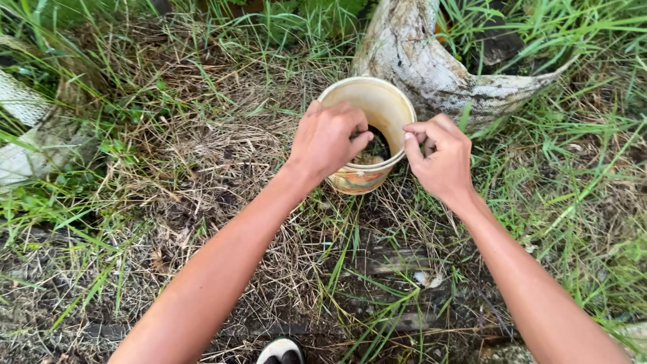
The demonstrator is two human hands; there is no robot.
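Observation:
A pale, stained plastic bucket [379,102] stands on dry grass, with dark matter at its bottom. My left hand [327,138] rests over the bucket's near-left rim, fingers curled into the opening and touching the dark matter. My right hand [439,155] sits at the bucket's right rim, fingers curled against the edge. Whether either hand holds something small is hidden by the fingers.
A pale curved root or trunk [438,67] lies just behind the bucket. Dry straw [202,155] and green grass [579,168] cover the ground. A whitish rock or root [23,135] lies at the left. The tip of a shoe [281,352] shows at the bottom edge.

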